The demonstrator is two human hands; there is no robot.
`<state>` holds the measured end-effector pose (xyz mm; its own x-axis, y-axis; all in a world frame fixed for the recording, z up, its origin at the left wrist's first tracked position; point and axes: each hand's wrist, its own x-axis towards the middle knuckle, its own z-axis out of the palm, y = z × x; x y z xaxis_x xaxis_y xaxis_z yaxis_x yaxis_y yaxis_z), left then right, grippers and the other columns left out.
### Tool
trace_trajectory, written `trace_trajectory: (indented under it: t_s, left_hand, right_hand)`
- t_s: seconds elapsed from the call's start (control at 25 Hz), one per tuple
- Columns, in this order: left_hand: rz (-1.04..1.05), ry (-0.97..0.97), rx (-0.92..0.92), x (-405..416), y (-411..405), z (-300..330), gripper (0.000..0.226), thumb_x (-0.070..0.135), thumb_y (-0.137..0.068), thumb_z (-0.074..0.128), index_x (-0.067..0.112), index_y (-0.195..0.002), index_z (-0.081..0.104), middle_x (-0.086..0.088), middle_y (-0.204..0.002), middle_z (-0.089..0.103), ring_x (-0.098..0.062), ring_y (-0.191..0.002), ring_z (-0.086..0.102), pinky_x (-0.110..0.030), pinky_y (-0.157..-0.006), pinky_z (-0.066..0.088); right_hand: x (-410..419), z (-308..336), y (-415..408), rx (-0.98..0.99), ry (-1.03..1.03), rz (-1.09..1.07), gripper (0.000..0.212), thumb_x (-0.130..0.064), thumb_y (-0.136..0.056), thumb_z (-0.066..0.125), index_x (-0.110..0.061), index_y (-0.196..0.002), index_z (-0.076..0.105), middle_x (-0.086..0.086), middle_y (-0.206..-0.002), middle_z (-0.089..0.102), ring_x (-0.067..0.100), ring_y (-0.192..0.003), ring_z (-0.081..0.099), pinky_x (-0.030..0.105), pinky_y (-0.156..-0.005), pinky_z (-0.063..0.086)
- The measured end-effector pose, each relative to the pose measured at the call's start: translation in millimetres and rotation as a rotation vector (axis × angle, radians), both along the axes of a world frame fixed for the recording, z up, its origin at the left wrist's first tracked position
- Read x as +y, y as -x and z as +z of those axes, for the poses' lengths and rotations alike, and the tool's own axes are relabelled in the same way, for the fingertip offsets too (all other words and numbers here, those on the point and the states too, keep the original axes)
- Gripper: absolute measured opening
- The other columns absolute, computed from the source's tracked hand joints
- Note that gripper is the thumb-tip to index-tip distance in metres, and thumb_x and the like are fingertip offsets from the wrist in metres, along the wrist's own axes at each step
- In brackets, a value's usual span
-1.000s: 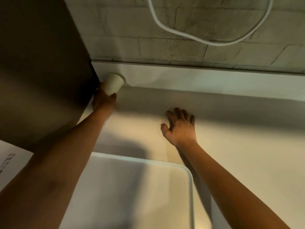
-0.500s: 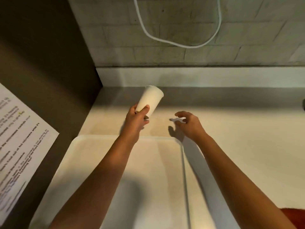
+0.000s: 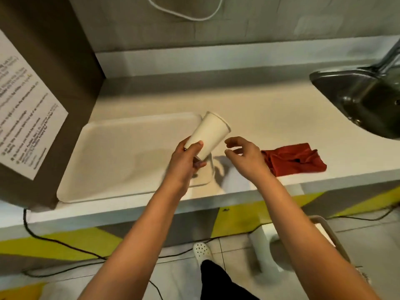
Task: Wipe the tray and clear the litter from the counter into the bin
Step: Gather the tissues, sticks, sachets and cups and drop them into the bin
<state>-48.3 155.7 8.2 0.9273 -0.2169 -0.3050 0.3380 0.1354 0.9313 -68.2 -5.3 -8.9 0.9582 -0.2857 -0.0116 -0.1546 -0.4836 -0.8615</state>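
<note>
White countertop [image 3: 249, 118] scene: left hand [image 3: 184, 156] grips tilted white paper cup [image 3: 208, 135], rim toward 1 o'clock; right hand [image 3: 244, 154], fingers loosely spread, empty, probably reaching for it.

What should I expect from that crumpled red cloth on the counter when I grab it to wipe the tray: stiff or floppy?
The crumpled red cloth lies in soft folds, so it will probably be floppy and drape from the fingers. It looks thin, so likely light. Lying flat on the pale counter, it should not roll, though a push would probably bunch it.
</note>
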Motion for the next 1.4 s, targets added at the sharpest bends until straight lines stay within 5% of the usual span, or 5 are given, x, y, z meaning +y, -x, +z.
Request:
trace_trajectory:
  t_s: [0.36, 0.52, 0.84, 1.04, 1.4]
  left_hand:
    - [-0.081, 0.065, -0.041, -35, 113, -32, 0.022, 0.011, -0.092, 0.050, 0.021, -0.112, 0.048, 0.002, -0.104, 0.051, -0.013, -0.091, 0.057, -0.020, -0.063, 0.053]
    - [-0.173, 0.077, -0.006, -67, 146, -52, 0.036, 0.028, -0.069, 0.063, 0.029, -0.103, 0.050, 0.004, -0.106, 0.052, -0.015, -0.095, 0.057, -0.019, -0.061, 0.054]
    - [-0.325, -0.219, 0.133, -173, 203, -136, 0.029, 0.008, -0.089, 0.056, 0.019, -0.115, 0.049, -0.002, -0.108, 0.054, -0.012, -0.087, 0.055, -0.029, -0.071, 0.049]
    - [-0.298, -0.396, 0.260, -245, 230, -198, 0.031, 0.011, -0.088, 0.060, 0.021, -0.115, 0.048, -0.002, -0.105, 0.053, -0.011, -0.083, 0.055, -0.029, -0.070, 0.048]
    - [-0.198, -0.686, 0.366, -328, 229, -291, 0.050, 0.026, -0.085, 0.065, 0.015, -0.130, 0.048, -0.009, -0.125, 0.056, -0.021, -0.105, 0.054, -0.030, -0.085, 0.045]
  right_hand:
    - [-43, -34, 135, 0.015, 0.026, -0.145, 0.027, -0.009, -0.086, 0.058, -0.012, -0.112, 0.062, -0.005, -0.101, 0.057, 0.012, -0.087, 0.055, 0.020, -0.071, 0.042]
    - [-91, -54, 178, 0.057, 0.011, -0.259, 0.024, -0.007, -0.087, 0.058, -0.012, -0.110, 0.063, -0.003, -0.097, 0.059, 0.004, -0.074, 0.053, 0.006, -0.060, 0.042]
    - [-232, -148, 255, 0.367, -0.015, -0.482, 0.019, -0.010, -0.087, 0.056, -0.016, -0.104, 0.063, 0.007, -0.100, 0.064, 0.023, -0.085, 0.060, 0.038, -0.081, 0.051]
    - [-314, -218, 296, 0.605, -0.067, -0.501, 0.021, -0.004, -0.087, 0.055, -0.001, -0.105, 0.064, 0.015, -0.097, 0.062, 0.020, -0.079, 0.051, 0.015, -0.057, 0.038]
    - [-379, -317, 294, 0.876, -0.089, -0.392, 0.042, -0.017, -0.089, 0.057, -0.009, -0.130, 0.050, 0.018, -0.124, 0.056, 0.030, -0.111, 0.056, 0.030, -0.089, 0.043]
